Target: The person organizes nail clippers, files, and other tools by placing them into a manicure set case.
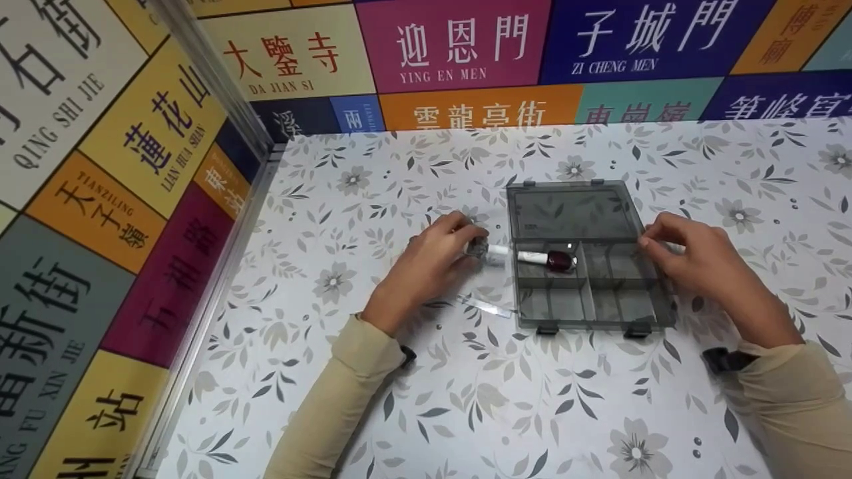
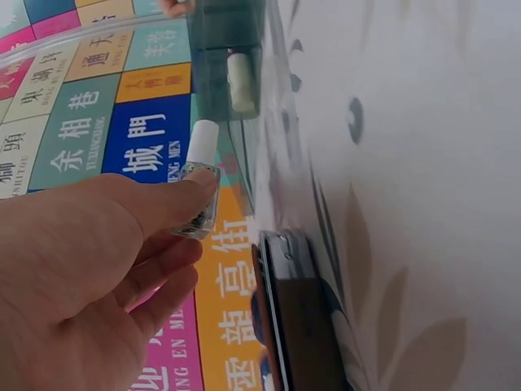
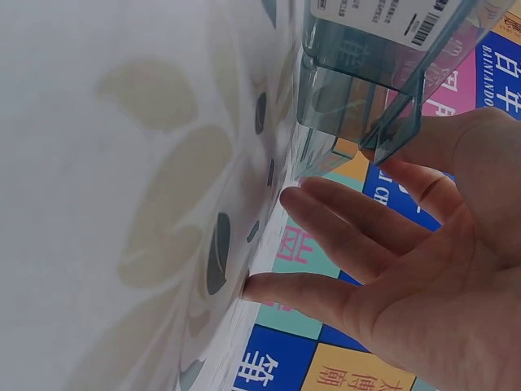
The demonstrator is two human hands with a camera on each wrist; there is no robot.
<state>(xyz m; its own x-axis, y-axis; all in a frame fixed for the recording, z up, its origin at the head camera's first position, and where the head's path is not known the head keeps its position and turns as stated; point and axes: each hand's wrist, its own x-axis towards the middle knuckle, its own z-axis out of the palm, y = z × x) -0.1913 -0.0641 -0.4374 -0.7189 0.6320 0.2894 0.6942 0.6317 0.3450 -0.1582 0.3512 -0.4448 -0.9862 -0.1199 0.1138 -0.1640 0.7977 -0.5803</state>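
In the head view, my left hand (image 1: 436, 256) is just left of a grey see-through compartment box (image 1: 589, 283). Between thumb and fingers it pinches a small clear nail polish bottle (image 2: 203, 191) with a white cap and dark specks inside. A dark red nail polish bottle (image 1: 559, 261) with a white cap lies on its side in the box's upper left compartment. At the box's right edge, my right hand (image 1: 699, 256) grips the wall with thumb and index finger. Its other fingers (image 3: 350, 228) stretch out near the tabletop.
A slim shiny strip (image 1: 489, 306) lies on the table left of the box; its kind cannot be told. The flower-patterned tabletop (image 1: 413, 412) meets walls of coloured sign panels (image 1: 452, 46) at the back and left. An undivided panel (image 1: 572, 211) forms the box's far part.
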